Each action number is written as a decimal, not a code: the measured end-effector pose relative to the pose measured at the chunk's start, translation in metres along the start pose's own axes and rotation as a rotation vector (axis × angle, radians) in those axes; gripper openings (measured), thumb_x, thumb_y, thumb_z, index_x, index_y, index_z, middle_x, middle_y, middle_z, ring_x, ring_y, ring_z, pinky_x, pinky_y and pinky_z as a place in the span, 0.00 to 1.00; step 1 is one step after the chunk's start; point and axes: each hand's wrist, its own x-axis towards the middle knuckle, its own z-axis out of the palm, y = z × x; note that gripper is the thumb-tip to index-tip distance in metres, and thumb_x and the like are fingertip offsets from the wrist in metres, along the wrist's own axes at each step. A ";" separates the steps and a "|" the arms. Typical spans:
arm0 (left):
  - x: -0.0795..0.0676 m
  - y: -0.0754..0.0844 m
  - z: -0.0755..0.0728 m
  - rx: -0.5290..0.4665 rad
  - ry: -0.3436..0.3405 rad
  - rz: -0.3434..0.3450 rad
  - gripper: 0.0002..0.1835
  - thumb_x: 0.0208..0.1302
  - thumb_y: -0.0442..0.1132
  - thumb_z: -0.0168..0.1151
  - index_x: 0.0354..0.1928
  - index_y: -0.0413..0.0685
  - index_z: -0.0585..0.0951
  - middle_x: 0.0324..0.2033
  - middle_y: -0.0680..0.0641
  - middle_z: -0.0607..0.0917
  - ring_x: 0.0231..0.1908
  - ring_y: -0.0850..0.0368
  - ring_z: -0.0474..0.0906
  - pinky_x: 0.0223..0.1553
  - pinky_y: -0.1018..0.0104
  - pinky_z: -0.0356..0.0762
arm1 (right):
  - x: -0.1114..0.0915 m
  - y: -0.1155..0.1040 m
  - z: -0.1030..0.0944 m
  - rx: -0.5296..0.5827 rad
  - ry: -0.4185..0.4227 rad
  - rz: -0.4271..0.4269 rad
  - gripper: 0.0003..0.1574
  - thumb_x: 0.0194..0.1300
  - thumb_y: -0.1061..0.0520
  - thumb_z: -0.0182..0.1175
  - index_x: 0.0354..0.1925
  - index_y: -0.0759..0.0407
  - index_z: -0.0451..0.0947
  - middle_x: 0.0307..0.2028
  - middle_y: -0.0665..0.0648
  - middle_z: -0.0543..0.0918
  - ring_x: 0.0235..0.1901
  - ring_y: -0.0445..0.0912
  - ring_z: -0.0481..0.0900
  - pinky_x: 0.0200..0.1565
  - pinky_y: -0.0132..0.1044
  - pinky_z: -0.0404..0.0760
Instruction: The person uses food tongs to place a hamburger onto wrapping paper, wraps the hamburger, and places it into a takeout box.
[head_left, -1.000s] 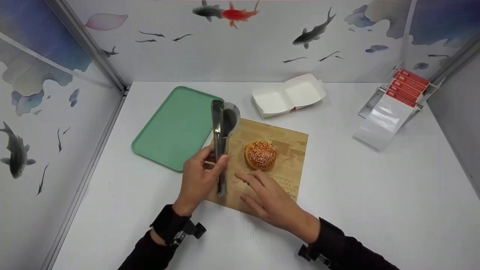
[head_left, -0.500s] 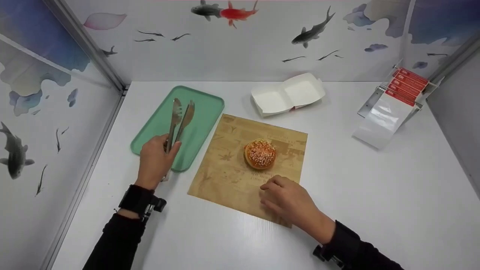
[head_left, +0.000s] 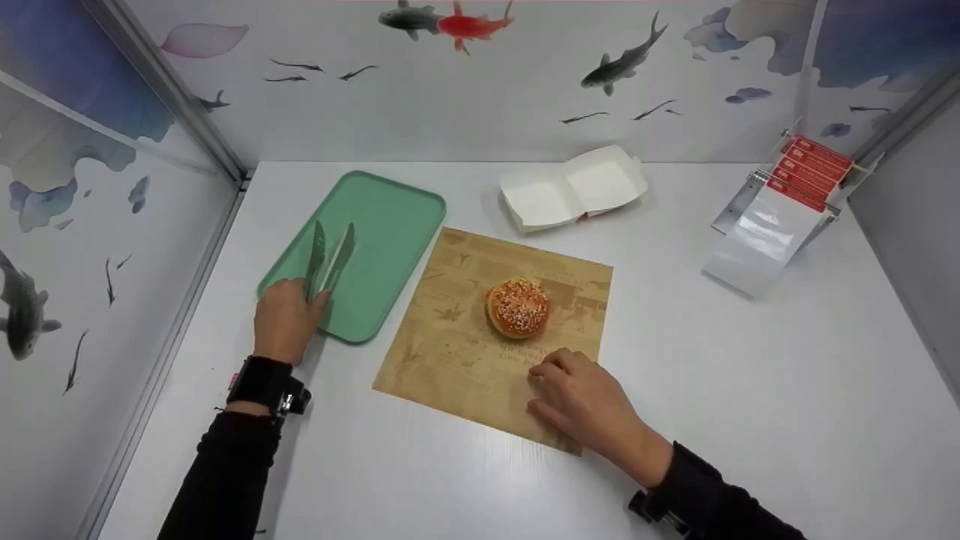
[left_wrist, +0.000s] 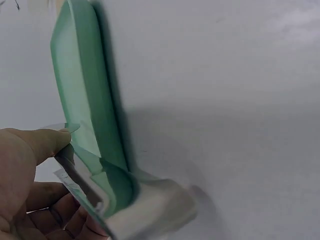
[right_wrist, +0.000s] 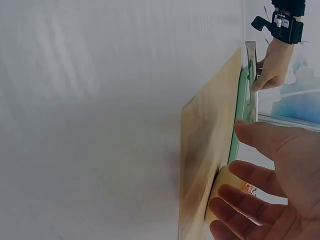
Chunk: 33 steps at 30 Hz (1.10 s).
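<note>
Left hand: fingers and thumb curled round the metal tongs point(head_left: 316, 255); hand point(head_left: 287, 321) at the near-left edge of the green tray point(head_left: 390, 247).
Tongs: ends point away from the person, the two arms a little apart, over the tray; contact with its surface cannot be told.
Right hand: point(head_left: 585, 397) holds nothing, fingers loosely bent, over the near-right part of the brown paper point(head_left: 442, 352); whether it touches the sheet is unclear. Well apart from the tongs.
Seeded bun: point(head_left: 519, 307) on the paper, just beyond the right fingertips, between the hands sideways.
Tray: left of the paper, near its edge.
White box: point(head_left: 574, 187) unfolded, beyond the paper.
Stand: point(head_left: 772, 232) far right, red-topped sheets on it.
Table: point(head_left: 450, 495) white, beneath everything.
</note>
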 end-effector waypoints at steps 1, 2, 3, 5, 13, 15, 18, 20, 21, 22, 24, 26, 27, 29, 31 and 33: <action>0.000 -0.001 0.001 0.003 0.000 -0.001 0.18 0.74 0.41 0.69 0.34 0.29 0.83 0.29 0.34 0.84 0.29 0.44 0.82 0.29 0.51 0.82 | 0.000 0.000 0.000 -0.003 0.001 0.005 0.25 0.60 0.46 0.80 0.50 0.58 0.88 0.48 0.56 0.86 0.48 0.52 0.85 0.48 0.45 0.87; 0.000 -0.002 0.001 0.001 0.000 -0.003 0.18 0.74 0.41 0.69 0.35 0.28 0.83 0.29 0.34 0.84 0.30 0.43 0.82 0.30 0.50 0.82 | 0.000 0.001 0.001 -0.006 0.002 0.011 0.26 0.60 0.46 0.80 0.51 0.59 0.88 0.49 0.57 0.86 0.49 0.53 0.85 0.49 0.46 0.87; 0.001 -0.002 0.002 -0.001 0.000 -0.008 0.19 0.74 0.42 0.69 0.37 0.27 0.83 0.30 0.34 0.84 0.31 0.43 0.83 0.31 0.49 0.82 | 0.001 0.001 0.001 -0.012 0.003 0.017 0.28 0.60 0.45 0.80 0.52 0.59 0.87 0.51 0.58 0.85 0.50 0.54 0.85 0.50 0.47 0.87; 0.001 -0.002 0.002 -0.002 -0.004 -0.014 0.21 0.74 0.43 0.69 0.40 0.25 0.84 0.32 0.33 0.84 0.33 0.41 0.83 0.33 0.47 0.83 | 0.001 0.003 0.002 -0.032 0.001 0.031 0.33 0.60 0.42 0.80 0.55 0.60 0.85 0.54 0.61 0.84 0.54 0.57 0.85 0.51 0.50 0.87; -0.002 0.001 0.006 0.047 0.017 -0.015 0.32 0.75 0.47 0.68 0.55 0.15 0.79 0.43 0.23 0.83 0.46 0.28 0.83 0.42 0.35 0.86 | -0.002 0.014 0.006 -0.101 -0.092 0.037 0.51 0.64 0.35 0.75 0.71 0.65 0.76 0.69 0.71 0.76 0.66 0.66 0.79 0.54 0.59 0.87; -0.002 0.005 0.006 0.070 0.046 0.014 0.36 0.74 0.47 0.69 0.61 0.13 0.75 0.49 0.19 0.81 0.51 0.24 0.80 0.50 0.33 0.84 | -0.003 0.017 0.005 -0.097 -0.106 0.038 0.51 0.64 0.36 0.76 0.71 0.66 0.76 0.70 0.71 0.76 0.66 0.66 0.79 0.54 0.59 0.87; -0.001 0.013 0.007 0.088 0.094 0.063 0.40 0.73 0.45 0.70 0.69 0.14 0.69 0.54 0.17 0.77 0.56 0.22 0.76 0.56 0.32 0.80 | -0.003 0.023 0.002 -0.079 -0.121 0.035 0.50 0.63 0.38 0.77 0.70 0.67 0.76 0.70 0.72 0.75 0.67 0.67 0.79 0.55 0.60 0.86; 0.000 0.022 0.008 0.093 0.114 0.104 0.39 0.72 0.44 0.71 0.70 0.16 0.70 0.54 0.19 0.78 0.55 0.23 0.76 0.56 0.33 0.78 | -0.004 0.027 -0.002 -0.066 -0.137 0.032 0.50 0.63 0.39 0.78 0.70 0.68 0.76 0.71 0.73 0.75 0.67 0.68 0.78 0.58 0.61 0.85; 0.000 0.026 0.009 0.089 0.116 0.122 0.38 0.72 0.43 0.71 0.69 0.18 0.71 0.54 0.20 0.78 0.55 0.24 0.76 0.55 0.34 0.78 | -0.004 0.029 -0.004 -0.063 -0.148 0.029 0.50 0.62 0.39 0.78 0.70 0.68 0.76 0.71 0.73 0.75 0.68 0.68 0.78 0.60 0.61 0.84; 0.000 0.031 0.010 0.082 0.113 0.140 0.36 0.71 0.42 0.71 0.69 0.19 0.72 0.54 0.21 0.79 0.54 0.25 0.77 0.53 0.35 0.79 | -0.004 0.032 -0.006 -0.058 -0.162 0.030 0.50 0.63 0.39 0.78 0.71 0.68 0.76 0.71 0.74 0.74 0.68 0.68 0.77 0.62 0.60 0.83; -0.001 0.040 0.013 0.069 0.097 0.191 0.33 0.71 0.41 0.71 0.68 0.21 0.74 0.53 0.23 0.80 0.52 0.27 0.78 0.52 0.37 0.79 | -0.005 0.036 -0.010 -0.044 -0.185 0.030 0.51 0.62 0.40 0.78 0.71 0.68 0.76 0.72 0.74 0.74 0.69 0.68 0.77 0.65 0.60 0.82; -0.002 0.051 0.017 0.050 0.072 0.242 0.30 0.71 0.39 0.71 0.66 0.24 0.77 0.54 0.25 0.81 0.53 0.28 0.79 0.54 0.38 0.80 | -0.006 0.040 -0.013 -0.025 -0.202 0.032 0.51 0.62 0.41 0.79 0.71 0.69 0.75 0.72 0.74 0.74 0.69 0.68 0.76 0.66 0.60 0.81; -0.002 0.056 0.020 0.041 0.057 0.269 0.29 0.71 0.39 0.71 0.66 0.25 0.78 0.54 0.26 0.82 0.54 0.28 0.79 0.55 0.39 0.80 | -0.007 0.042 -0.015 -0.014 -0.210 0.033 0.51 0.62 0.42 0.79 0.71 0.69 0.75 0.72 0.74 0.73 0.70 0.68 0.76 0.66 0.59 0.81; -0.002 0.066 0.026 0.037 0.035 0.325 0.26 0.72 0.38 0.71 0.64 0.27 0.80 0.53 0.28 0.83 0.53 0.30 0.81 0.56 0.40 0.81 | -0.008 0.045 -0.019 0.004 -0.219 0.033 0.50 0.61 0.43 0.80 0.71 0.69 0.75 0.72 0.74 0.73 0.70 0.68 0.76 0.67 0.59 0.80; -0.001 0.076 0.034 0.047 0.021 0.377 0.24 0.71 0.38 0.71 0.62 0.30 0.82 0.52 0.30 0.85 0.52 0.32 0.82 0.54 0.41 0.83 | -0.009 0.049 -0.022 0.021 -0.231 0.035 0.51 0.61 0.43 0.80 0.71 0.69 0.75 0.73 0.74 0.73 0.71 0.68 0.75 0.68 0.60 0.80; 0.000 0.085 0.042 0.068 0.012 0.420 0.22 0.71 0.38 0.72 0.60 0.31 0.84 0.49 0.31 0.86 0.50 0.33 0.83 0.51 0.42 0.84 | -0.010 0.051 -0.024 0.033 -0.243 0.036 0.51 0.60 0.44 0.81 0.72 0.68 0.75 0.74 0.74 0.72 0.71 0.68 0.74 0.68 0.60 0.79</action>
